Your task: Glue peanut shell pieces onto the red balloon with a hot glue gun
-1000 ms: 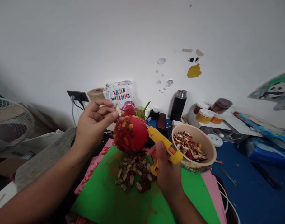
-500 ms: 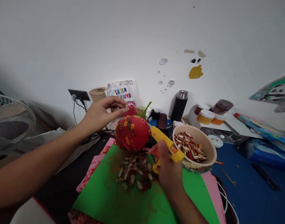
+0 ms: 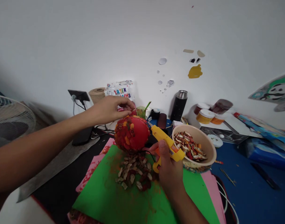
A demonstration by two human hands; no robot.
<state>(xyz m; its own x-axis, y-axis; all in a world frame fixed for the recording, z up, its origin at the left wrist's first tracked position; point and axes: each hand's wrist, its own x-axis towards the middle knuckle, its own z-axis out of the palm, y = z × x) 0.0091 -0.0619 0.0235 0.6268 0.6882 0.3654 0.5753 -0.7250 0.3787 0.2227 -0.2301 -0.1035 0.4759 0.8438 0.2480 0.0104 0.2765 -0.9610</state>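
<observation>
My right hand [image 3: 171, 174] is closed around a yellow glue gun [image 3: 165, 141], its nozzle pointing up and left beside a red balloon [image 3: 140, 132]. Orange and red shell pieces cover the balloon's left side; its right side is bare red. Over the balloon's top, my left hand [image 3: 120, 108] has its fingers pinched together at the far upper edge. The peanut shell it carried a moment ago is now hidden behind the fingers. Below the balloon, a pile of peanut shells [image 3: 133, 172] lies on a green sheet [image 3: 105, 189].
A beige bowl [image 3: 209, 146] of painted shells stands to the right. Behind are a black flask [image 3: 179, 105], paint jars [image 3: 205, 116] and a balloon packet [image 3: 119, 91]. A phone [image 3: 83, 137] lies at left near a fan [image 3: 11, 118]. A white cable [image 3: 228, 202] runs at right.
My left hand has moved right and slightly down, with the small shell at its fingertips, to the balloon's top edge. The glue gun has barely shifted.
</observation>
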